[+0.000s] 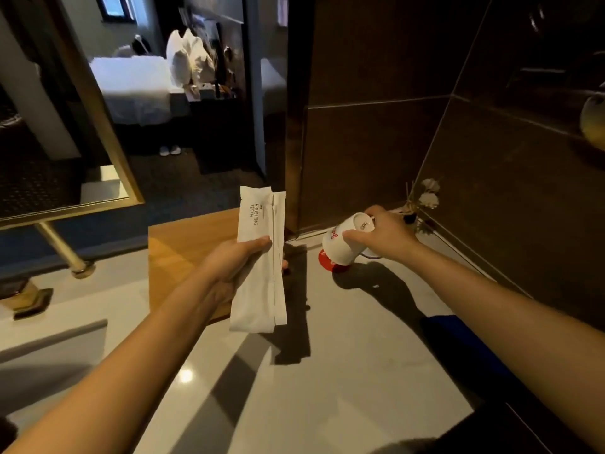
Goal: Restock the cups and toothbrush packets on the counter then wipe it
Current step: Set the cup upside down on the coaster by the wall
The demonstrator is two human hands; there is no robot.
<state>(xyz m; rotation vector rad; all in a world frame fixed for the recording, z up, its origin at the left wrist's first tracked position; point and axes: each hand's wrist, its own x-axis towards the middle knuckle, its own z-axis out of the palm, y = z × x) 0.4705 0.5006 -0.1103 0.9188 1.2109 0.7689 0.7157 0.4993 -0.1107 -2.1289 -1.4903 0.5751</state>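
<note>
Counter restock: toothbrush packets and cup, both in hand.

Left hand grips two white toothbrush packets, one printed "BRUSHING TEETH", upright above the wooden tray on the pale counter. Right hand grasps an inverted white cup, tilted, its rim touching a red coaster near the dark tiled wall corner. Blue cloth lies under the right forearm.

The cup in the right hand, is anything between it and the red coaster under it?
Nothing visible. The cup is tilted in the right hand, its rim right at the red coaster.
</note>
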